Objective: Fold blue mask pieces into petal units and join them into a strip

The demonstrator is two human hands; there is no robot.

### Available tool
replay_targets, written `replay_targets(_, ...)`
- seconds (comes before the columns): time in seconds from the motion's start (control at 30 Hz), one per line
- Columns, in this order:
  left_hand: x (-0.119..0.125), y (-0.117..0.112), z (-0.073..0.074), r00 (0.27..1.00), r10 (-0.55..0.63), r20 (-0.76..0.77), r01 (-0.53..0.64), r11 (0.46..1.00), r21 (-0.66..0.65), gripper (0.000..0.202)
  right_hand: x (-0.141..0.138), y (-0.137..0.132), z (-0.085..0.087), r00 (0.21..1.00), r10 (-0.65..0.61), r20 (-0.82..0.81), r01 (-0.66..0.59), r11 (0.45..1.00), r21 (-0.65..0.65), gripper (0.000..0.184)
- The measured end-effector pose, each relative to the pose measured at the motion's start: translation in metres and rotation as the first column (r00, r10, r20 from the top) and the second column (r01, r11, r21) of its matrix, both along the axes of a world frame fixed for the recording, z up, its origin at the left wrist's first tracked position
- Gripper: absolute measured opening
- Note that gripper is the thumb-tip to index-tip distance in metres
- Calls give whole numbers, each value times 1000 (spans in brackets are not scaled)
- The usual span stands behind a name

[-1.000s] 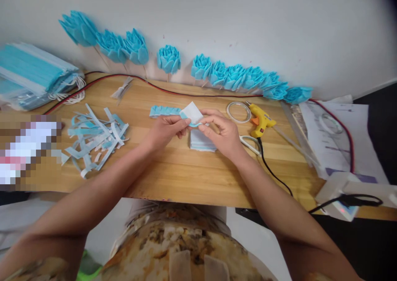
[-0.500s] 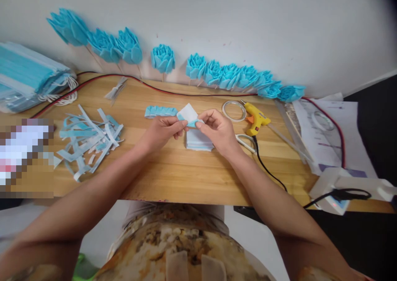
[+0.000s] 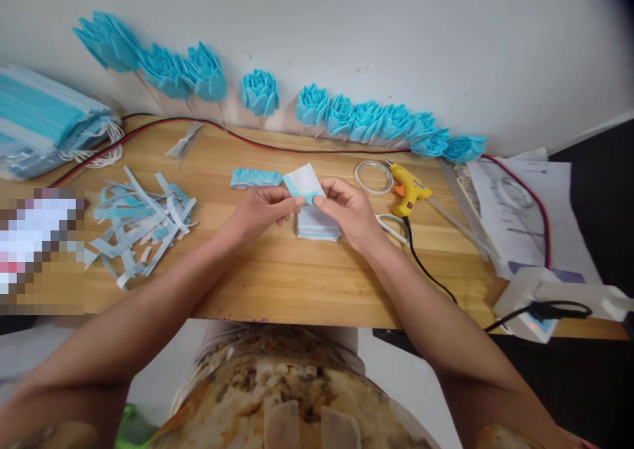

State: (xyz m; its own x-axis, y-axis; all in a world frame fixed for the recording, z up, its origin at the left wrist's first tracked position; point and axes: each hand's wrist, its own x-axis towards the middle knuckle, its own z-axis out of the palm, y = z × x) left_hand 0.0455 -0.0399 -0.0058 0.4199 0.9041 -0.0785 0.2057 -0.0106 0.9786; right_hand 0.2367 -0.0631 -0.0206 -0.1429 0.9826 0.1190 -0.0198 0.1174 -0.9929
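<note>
Between my two hands is a small square of blue-and-white mask fabric [image 3: 306, 175], with blue folded edges and a white face turned up. My left hand [image 3: 265, 212] pinches its lower left edge. Thumb and fingers of my right hand [image 3: 347, 210] grip the lower right edge. Just below and behind the fabric lies a stack of pale fabric squares [image 3: 317, 227], partly covered by my right hand. A row of folded blue petals [image 3: 256, 177] rests on the table beyond my left hand.
Blue fabric flowers on sticks [image 3: 260, 92] lean along the wall. Cut strips [image 3: 148, 221] lie at left near packed face masks [image 3: 54, 122]. To the right are a yellow glue gun [image 3: 409, 188], a tape roll [image 3: 373, 176], scissors [image 3: 395, 228], a ruler [image 3: 463, 228] and papers [image 3: 539, 205].
The fabric square has turned and tilted slightly to the right between my fingers. My left fingertips have shifted a little right, closer to my right thumb.
</note>
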Motion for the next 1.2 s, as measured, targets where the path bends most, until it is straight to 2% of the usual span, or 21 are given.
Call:
replay_targets(0.13, 1, 0, 1, 1000, 15, 22, -15, 1000, 0, 37, 0, 1, -1, 1000, 14, -11, -14, 1000, 8, 27)
replay_targets(0.33, 0, -1, -1, 1000, 27, 12, -27, 999, 38, 33, 1, 2, -1, 999, -31, 38, 30, 999, 15, 24)
replay_targets(0.6, 0, -3, 1, 982, 112, 152, -119, 992, 38, 24, -2, 2, -2, 1000, 11, 18, -10, 999, -42, 25)
replay_targets(0.83, -1, -2, 0, 990, 87, 107, -90, 996, 20, 29, 0, 0, 4, 999, 23, 39, -20, 998, -61, 26)
replay_targets(1.03, 2, -5, 7, 999, -21, -35, 20, 1000, -16, 23, 4, 0, 4, 996, -19, 90, 18, 1000, 9, 27)
replay_targets(1.2, 2, -5, 8, 998, -18, -65, 15, 999, -45, 22, 3, 0, 1, 974, -96, 204, 56, 979, 195, 13)
